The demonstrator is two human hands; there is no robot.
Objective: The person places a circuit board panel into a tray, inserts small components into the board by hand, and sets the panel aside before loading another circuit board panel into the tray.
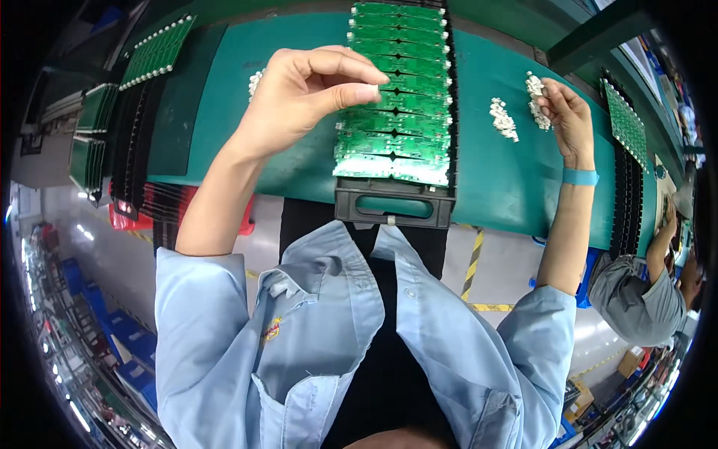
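Note:
My left hand (299, 93) is raised over a rack of green circuit boards (396, 120), its thumb and forefinger pinched together on what looks like a small white connector (374, 88). White connectors line both side edges of the boards. Over to the right, my right hand (570, 123) reaches to a heap of loose white connectors (535, 93), fingers curled and pressed together beside it. Whatever those fingertips hold is hidden. A second small heap of connectors (503, 120) lies to its left. Behind my left wrist, some more connectors (256, 82) partly show.
The boards stand in a black rack with a handle (395, 203) on the green tabletop (486, 187). More racked boards stand at far left (157, 56) and far right (624, 123). Another person in grey (639, 299) works at the right. A red bin (243, 217) sits below the table's left side.

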